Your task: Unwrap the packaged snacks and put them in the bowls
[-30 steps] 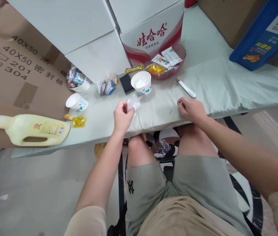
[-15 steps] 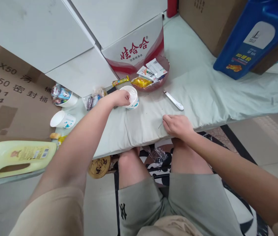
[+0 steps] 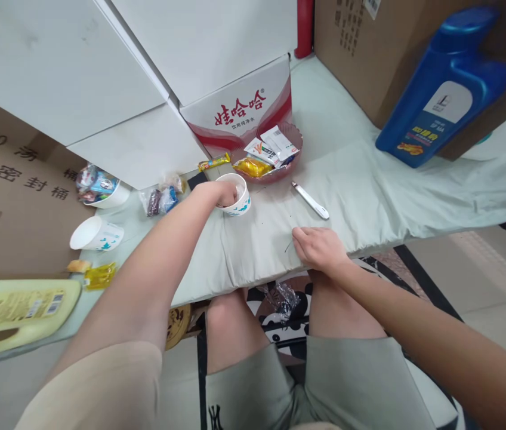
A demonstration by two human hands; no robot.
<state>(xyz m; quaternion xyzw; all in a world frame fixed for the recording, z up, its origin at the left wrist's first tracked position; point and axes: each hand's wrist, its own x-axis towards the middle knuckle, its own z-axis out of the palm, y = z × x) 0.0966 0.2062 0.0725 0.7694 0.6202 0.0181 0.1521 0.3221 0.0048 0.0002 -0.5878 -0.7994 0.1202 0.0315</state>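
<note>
1 camera noted, worn on the head of the person (image 3: 237, 325) seated here. It faces forward and steeply down across the cloth-covered table (image 3: 253, 254). Nearest to it: the grey shorts (image 3: 346, 370), cut by the bottom edge, and the 2 forearms (image 3: 396, 313). The table lies within arm's reach, with the left hand (image 3: 227, 194) and right hand (image 3: 319, 246) near mid-view. White panels (image 3: 114, 71) run out at the top. Coverage is wide, from a pale yellow bottle (image 3: 20, 307) at left to a blue bottle (image 3: 418, 119) at right.

Room lies between paper cup (image 3: 240, 208) and white tool (image 3: 313, 203), a bowl (image 3: 276, 175) blocking behind.
</note>
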